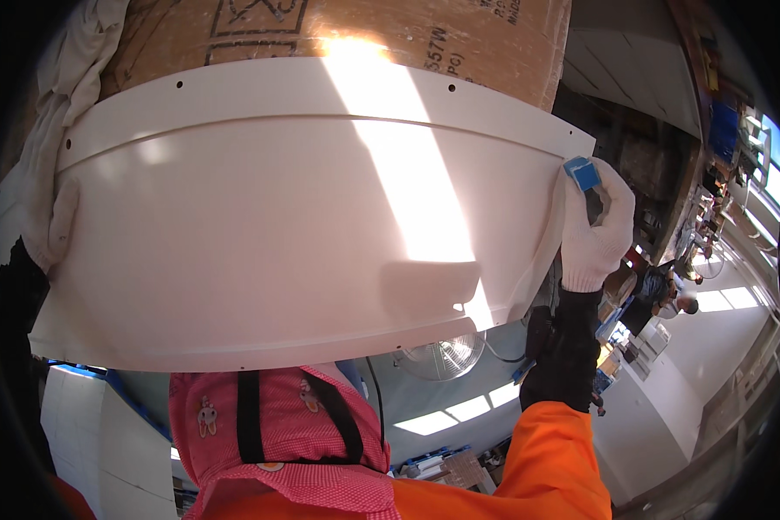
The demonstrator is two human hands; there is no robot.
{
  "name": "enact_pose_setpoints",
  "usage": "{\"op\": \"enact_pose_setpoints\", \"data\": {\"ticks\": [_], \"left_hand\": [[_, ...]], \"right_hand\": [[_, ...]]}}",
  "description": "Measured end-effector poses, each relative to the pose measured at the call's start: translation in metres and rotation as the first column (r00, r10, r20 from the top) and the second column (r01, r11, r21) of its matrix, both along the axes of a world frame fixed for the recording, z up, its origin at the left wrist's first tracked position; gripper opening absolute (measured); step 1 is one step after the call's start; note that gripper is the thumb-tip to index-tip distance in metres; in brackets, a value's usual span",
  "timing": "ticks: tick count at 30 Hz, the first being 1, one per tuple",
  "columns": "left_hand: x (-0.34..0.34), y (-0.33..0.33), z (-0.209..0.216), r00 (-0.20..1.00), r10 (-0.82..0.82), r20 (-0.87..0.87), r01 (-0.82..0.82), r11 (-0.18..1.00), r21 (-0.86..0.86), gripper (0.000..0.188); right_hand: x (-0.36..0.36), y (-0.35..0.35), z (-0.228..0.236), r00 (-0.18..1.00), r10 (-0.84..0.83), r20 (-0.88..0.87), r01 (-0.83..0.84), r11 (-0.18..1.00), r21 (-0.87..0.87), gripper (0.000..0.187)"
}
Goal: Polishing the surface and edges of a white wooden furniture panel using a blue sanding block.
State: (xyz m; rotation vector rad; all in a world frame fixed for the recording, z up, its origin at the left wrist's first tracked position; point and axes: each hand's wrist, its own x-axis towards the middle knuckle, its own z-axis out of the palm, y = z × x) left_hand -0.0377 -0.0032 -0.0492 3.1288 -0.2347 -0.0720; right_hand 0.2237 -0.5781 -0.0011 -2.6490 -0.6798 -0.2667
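A large white panel [269,208] with a raised strip and small holes along its far edge spans the view in front of me. My left hand [48,199], in a white knitted glove, grips the panel's left edge with the thumb on its face. My right hand [600,227], also gloved, pinches a small blue block [583,174] between thumb and fingers. The block is at the panel's right edge, near the far corner. Whether it touches the panel I cannot tell.
Beyond the panel lies a brown cardboard box [364,35]. Whitish crumpled cloth [87,52] hangs at the far left. A metal fan [442,357] shows past the near edge, beside my pink apron [295,420]. Another person [678,305] is farther off at the right.
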Motion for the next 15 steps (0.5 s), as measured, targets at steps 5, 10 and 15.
{"op": "enact_pose_setpoints", "data": {"ticks": [5, 10, 15], "left_hand": [[-0.003, 0.009, 0.003, 0.998, -0.016, 0.057, 0.019, 0.999, -0.039, 0.069], [0.001, 0.006, -0.003, 0.999, -0.023, 0.042, 0.026, 0.996, -0.083, 0.067], [0.001, 0.010, -0.009, 0.998, -0.055, 0.035, 0.057, 0.997, -0.043, 0.064]], "right_hand": [[0.009, 0.005, -0.001, 0.999, -0.047, 0.003, 0.046, 0.991, 0.123, 0.027], [0.003, 0.009, 0.001, 1.000, -0.015, -0.028, 0.015, 1.000, 0.012, 0.027], [-0.011, -0.006, 0.005, 0.999, 0.000, -0.049, -0.002, 0.999, -0.051, 0.026]]}}
